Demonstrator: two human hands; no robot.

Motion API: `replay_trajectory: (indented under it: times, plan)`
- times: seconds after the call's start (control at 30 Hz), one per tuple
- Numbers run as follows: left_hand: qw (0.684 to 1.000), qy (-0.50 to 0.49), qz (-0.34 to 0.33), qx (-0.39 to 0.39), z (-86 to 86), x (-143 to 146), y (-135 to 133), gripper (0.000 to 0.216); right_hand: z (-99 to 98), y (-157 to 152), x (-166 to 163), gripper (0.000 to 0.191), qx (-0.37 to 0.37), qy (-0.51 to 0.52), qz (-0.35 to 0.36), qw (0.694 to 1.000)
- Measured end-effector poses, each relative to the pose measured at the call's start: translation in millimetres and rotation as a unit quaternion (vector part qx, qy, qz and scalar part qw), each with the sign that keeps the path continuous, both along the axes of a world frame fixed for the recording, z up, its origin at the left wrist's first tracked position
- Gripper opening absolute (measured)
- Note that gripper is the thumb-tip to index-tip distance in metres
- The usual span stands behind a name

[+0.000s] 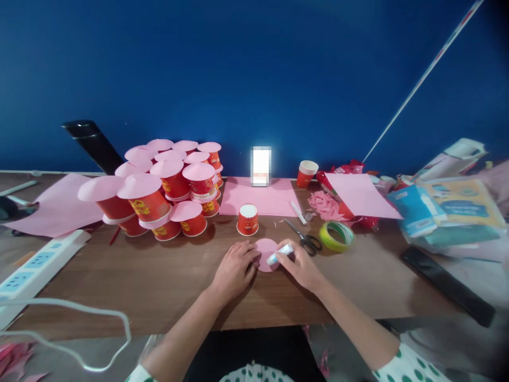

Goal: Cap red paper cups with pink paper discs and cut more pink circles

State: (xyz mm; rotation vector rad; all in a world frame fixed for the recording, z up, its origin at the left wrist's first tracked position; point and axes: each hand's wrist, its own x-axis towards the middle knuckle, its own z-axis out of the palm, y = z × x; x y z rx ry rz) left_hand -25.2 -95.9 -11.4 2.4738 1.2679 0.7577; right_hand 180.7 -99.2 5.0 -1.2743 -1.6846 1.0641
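A pink paper circle (262, 261) lies on the brown table in front of me. Resting at its left edge, my left hand (237, 268) has its fingers laid down on the table and the paper. My right hand (299, 265) is closed around a white glue stick (283, 253), which is tilted with its lower end at the circle. Just behind the circle a red paper cup (247, 223) stands upside down, white base up. Scissors (308, 241) and a roll of yellow-green tape (336, 236) lie to the right of my right hand.
Red cups with pink paper cone tops (145, 196) are stacked at left, beside a power strip (40, 270). Pink sheets (258, 199) lie at the back, near a lit phone (261, 166). Stacked cups (307, 174), packets (449, 209) and a black bar-shaped object (447, 285) occupy the right.
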Motion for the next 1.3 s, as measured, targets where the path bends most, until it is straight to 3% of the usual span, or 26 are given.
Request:
replay_trajectory:
  times: [0.2,0.47,0.7,1.3]
  plan:
    - [1.000,-0.011,0.007,0.002,-0.6,0,0,0.027,5.3,-1,1,0.013,0.016,-0.022,0.015,1.000]
    - [1.000,-0.016,-0.005,0.015,-2.5,-1,1,0.028,7.8,0,2,0.014,0.097,-0.054,0.003,0.994]
    - [1.000,-0.019,-0.002,0.014,-2.8,-1,2,0.027,9.7,-3,0,0.018,0.097,-0.078,0.016,0.992]
    - [1.000,-0.018,-0.001,0.014,-4.8,-1,3,0.029,21.0,-7,-10,0.013,0.158,-0.245,0.154,0.944]
